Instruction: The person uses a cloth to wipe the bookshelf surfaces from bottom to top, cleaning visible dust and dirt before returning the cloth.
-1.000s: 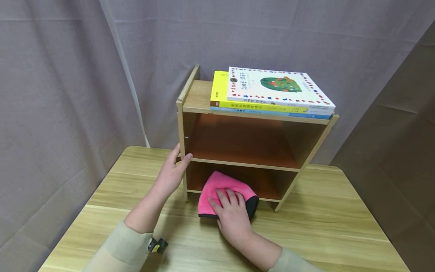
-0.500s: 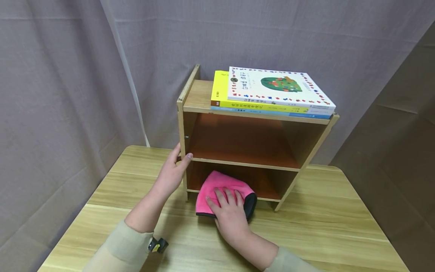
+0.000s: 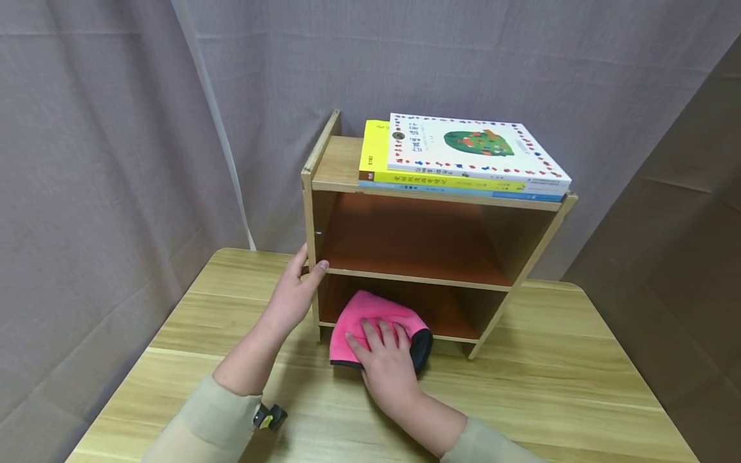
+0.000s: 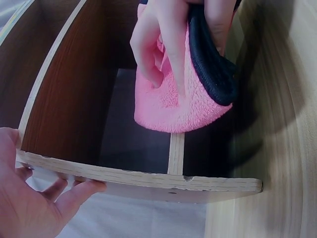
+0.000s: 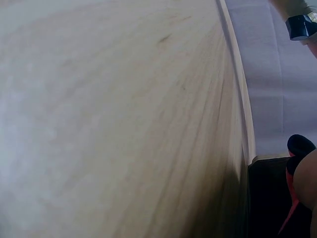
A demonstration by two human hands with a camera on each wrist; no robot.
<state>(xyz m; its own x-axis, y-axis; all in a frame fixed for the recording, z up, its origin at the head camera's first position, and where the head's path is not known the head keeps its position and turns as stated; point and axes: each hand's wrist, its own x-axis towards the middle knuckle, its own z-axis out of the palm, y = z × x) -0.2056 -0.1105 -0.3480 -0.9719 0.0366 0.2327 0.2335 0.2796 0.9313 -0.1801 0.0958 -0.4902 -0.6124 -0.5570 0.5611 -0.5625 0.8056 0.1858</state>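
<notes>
Along the left, we see a grey curtain [image 3: 116, 161] hanging in folds and running on behind everything at the far side; near it spreads a wood-grained table [image 3: 579, 386], and over this a pale sleeve [image 3: 205, 418] reaches in, with a small black and yellow device [image 3: 269, 417] at its cuff; from that sleeve comes the left hand [image 3: 292, 294], which grips the left side panel [image 3: 309, 218] of a wooden shelf unit [image 3: 417, 279], thumb at the front edge and fingers on the outer face; next to the right, we find a pink cloth [image 3: 346, 334] with black trim, lying over the front edge of the bottom board [image 3: 454, 338], at the mouth of the lower compartment; the right hand [image 3: 386, 366] holds it, fingers spread and bent across the pink face, thumb at the black-trimmed side. Higher up, on the top board [image 3: 341, 161], we see books [image 3: 475, 154] stacked flat, white uppermost, yellow beneath, blue lowest; beyond the right side panel [image 3: 524, 276], we see a brown covering [image 3: 666, 212].
</notes>
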